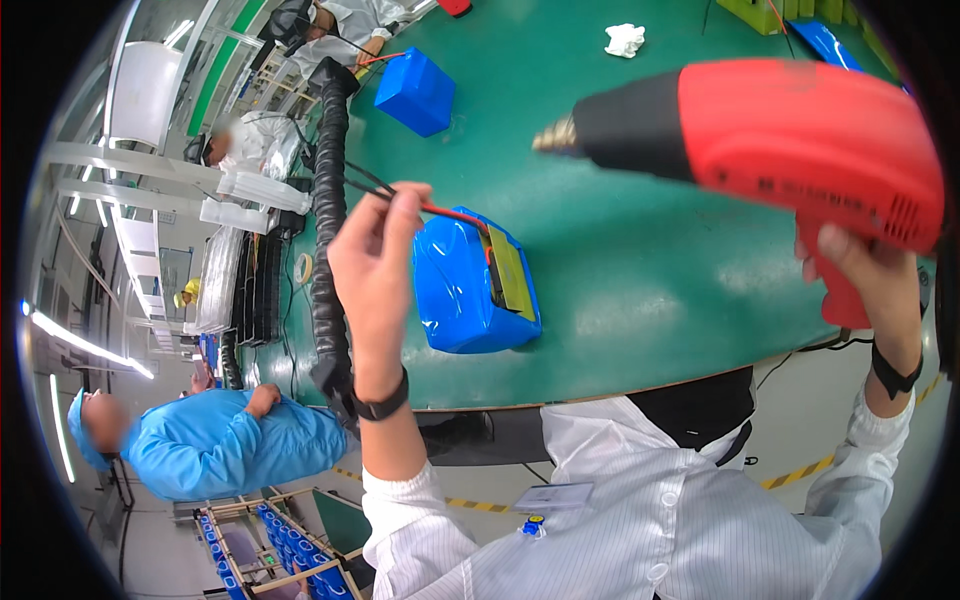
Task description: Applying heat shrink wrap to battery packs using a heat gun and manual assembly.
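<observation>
My right hand (868, 265) is wrapped round the grip of a red heat gun (800, 140). Its black barrel and metal nozzle point left, above the green table (620, 330). My left hand (378, 255) pinches the red and black wires (445, 212) of a battery pack just beyond its fingers. That battery pack (455, 290) stands on the table, wrapped in shiny blue film. At its right end the film is open, and a yellow-green board (511, 275) shows there with black edges.
Another blue-wrapped pack (416, 92) stands farther back, near a co-worker's hand (372, 48). A ribbed black hose (330, 220) runs along the table's left side. A crumpled white tissue (625, 40) lies at the back. To the left sits a person in blue (235, 440).
</observation>
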A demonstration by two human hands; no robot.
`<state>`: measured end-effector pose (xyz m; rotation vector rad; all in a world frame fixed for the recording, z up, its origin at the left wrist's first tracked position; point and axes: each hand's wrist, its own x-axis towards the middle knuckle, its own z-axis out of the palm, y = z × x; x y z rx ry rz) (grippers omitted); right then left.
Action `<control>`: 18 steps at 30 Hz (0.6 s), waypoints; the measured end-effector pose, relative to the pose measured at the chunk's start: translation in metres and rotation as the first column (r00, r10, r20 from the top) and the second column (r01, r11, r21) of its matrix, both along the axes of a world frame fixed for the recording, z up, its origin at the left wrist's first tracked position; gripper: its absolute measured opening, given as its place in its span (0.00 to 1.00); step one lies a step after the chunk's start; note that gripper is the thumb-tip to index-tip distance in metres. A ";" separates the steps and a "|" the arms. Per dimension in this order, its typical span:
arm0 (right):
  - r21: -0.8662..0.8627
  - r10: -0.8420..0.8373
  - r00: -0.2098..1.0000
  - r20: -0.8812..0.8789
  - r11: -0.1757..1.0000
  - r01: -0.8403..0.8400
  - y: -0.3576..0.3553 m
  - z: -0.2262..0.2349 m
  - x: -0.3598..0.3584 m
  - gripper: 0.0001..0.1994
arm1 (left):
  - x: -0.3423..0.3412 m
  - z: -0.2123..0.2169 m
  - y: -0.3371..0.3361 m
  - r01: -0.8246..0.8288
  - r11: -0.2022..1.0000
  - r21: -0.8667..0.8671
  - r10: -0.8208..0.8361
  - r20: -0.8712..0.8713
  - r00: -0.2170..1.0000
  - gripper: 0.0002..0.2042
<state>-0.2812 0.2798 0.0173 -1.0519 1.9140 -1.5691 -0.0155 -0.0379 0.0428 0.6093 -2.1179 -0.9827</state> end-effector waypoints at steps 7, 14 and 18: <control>-0.071 0.141 0.981 0.135 0.989 -0.132 -0.039 0.040 -0.031 0.31 | -0.007 -0.019 0.081 0.291 0.723 -0.626 -0.134 0.287 0.949 0.16; 0.101 0.144 0.986 -0.086 0.986 -0.135 -0.070 0.059 -0.018 0.29 | -0.006 -0.043 0.091 0.399 0.625 -0.671 -0.126 0.419 0.899 0.19; 0.040 0.222 0.968 -0.117 0.975 -0.219 -0.077 0.065 -0.013 0.28 | -0.004 -0.048 0.093 0.412 0.611 -0.675 -0.117 0.438 0.891 0.20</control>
